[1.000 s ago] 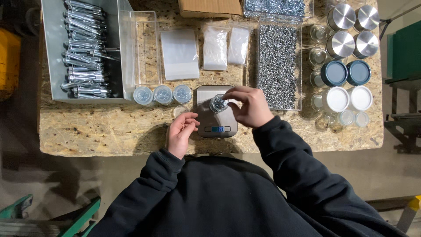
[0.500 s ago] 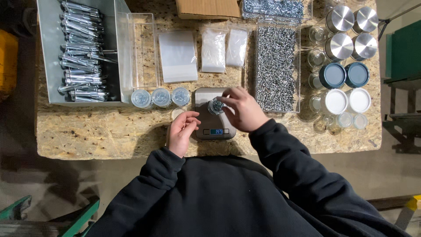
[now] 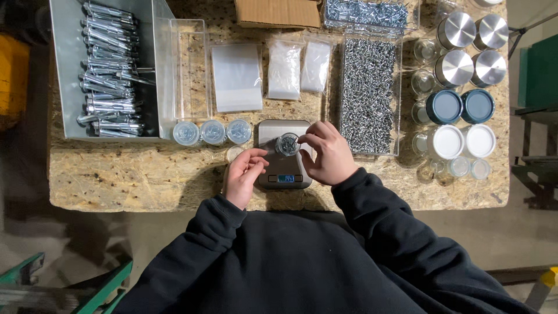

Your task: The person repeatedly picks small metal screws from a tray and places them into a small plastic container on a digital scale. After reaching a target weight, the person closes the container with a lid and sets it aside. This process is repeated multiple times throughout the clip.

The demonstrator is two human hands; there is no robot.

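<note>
A grey metal bin (image 3: 70, 116) at the left of the worktop (image 3: 145, 174) is filled with long silver bolts (image 3: 110, 75), and an empty clear tray (image 3: 190, 70) stands just beside it. Three small clear jars with lids (image 3: 213, 132) are lined up below that tray. Flat clear bags (image 3: 236, 75) and two bags of white contents (image 3: 299, 68) lie further right, next to a long clear tray heaped with small silver screws (image 3: 367, 93). Metal-lidded, dark-lidded and white-lidded jars (image 3: 459, 87) are grouped at the right edge. A small open jar (image 3: 287, 144), in which screws can be seen, is set on the silver scale (image 3: 283, 152) at the front centre. The right hand (image 3: 328, 154) is held just right of this jar, its fingers curled toward the rim and its fingertips pinched together; whether something is pinched cannot be told. The left hand (image 3: 244, 174) is loosely curled at the scale's left edge, apart from the jar, and nothing is seen gripped in it.
</note>
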